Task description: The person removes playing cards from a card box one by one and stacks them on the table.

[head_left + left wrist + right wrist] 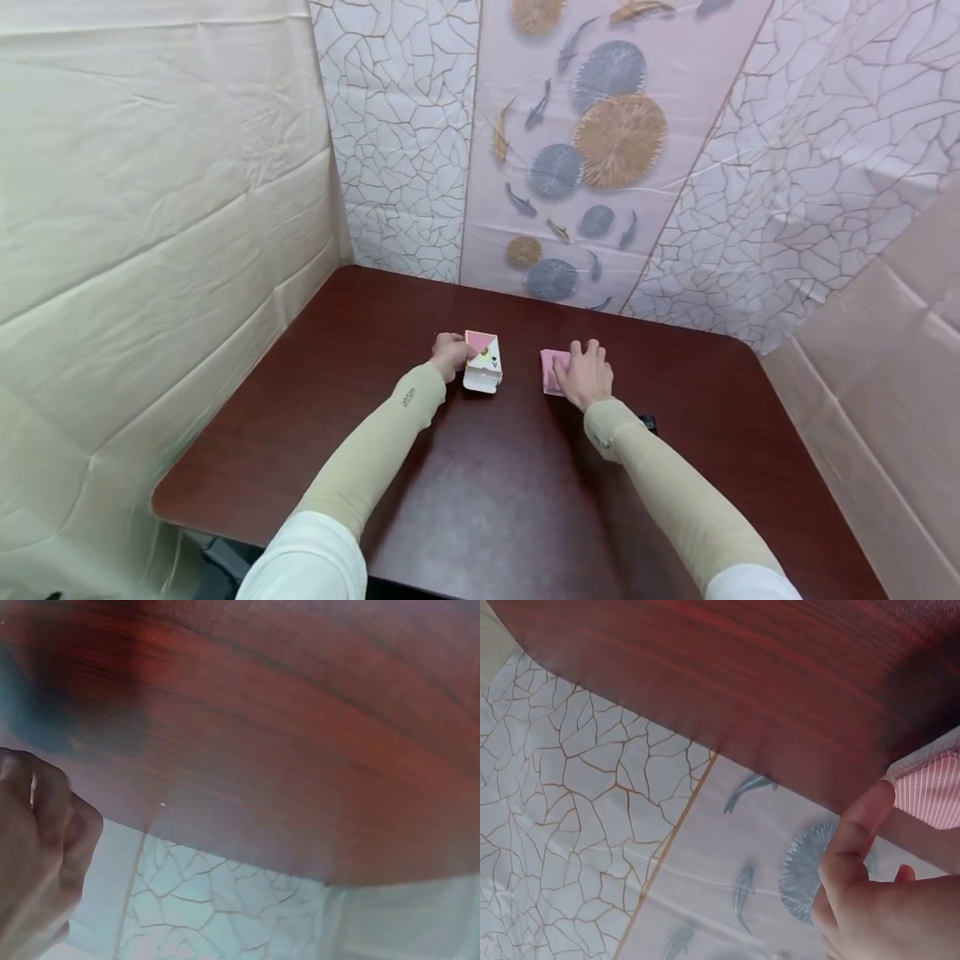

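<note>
My left hand (pixel 450 354) grips the left side of a small cardboard box (pixel 489 357). The box is white with a pink corner and a small printed picture; its white end flap stands open toward me. In the left wrist view the fingers of the left hand (pixel 41 840) are curled, and the box is out of sight there. To the right, my right hand (pixel 587 377) rests at a folded pink-and-white striped cloth (pixel 551 382), thumb over it, other fingers loosely spread. A fingertip meets the cloth's edge (pixel 930 791) in the right wrist view.
Both things lie on a dark red-brown wooden table (pixel 465 483) with rounded corners. Behind it hangs a patterned wall covering (pixel 555 167), and a cream cloth wall (pixel 165 208) closes off the left side. A small black object (pixel 648 423) shows beside the right wrist.
</note>
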Tool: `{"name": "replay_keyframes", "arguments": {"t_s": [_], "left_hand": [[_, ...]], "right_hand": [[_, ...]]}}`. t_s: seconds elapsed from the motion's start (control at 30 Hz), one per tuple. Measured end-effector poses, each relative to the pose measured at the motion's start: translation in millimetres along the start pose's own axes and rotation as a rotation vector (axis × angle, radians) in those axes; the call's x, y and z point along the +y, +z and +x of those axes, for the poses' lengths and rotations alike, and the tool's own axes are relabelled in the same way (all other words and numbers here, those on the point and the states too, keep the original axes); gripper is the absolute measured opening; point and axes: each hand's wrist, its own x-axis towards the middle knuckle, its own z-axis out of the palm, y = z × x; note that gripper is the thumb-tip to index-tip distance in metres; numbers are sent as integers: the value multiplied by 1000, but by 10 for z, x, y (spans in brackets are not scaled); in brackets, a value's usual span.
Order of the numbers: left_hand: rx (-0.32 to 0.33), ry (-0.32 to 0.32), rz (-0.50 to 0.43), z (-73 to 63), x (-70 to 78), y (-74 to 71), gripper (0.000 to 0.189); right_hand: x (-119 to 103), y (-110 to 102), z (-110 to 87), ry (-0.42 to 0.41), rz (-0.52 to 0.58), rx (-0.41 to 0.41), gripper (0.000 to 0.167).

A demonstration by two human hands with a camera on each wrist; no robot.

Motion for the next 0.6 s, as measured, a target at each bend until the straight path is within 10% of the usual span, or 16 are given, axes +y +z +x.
{"name": "replay_keyframes", "arguments": {"t_s": [0.27, 0.6], "left_hand": [[216, 213, 518, -103, 1, 167, 14], [273, 260, 717, 35, -216, 184, 29]], "right_hand": [[-101, -110, 12, 9, 68, 8, 38], [-172, -142, -7, -4, 98, 3, 35]]}}
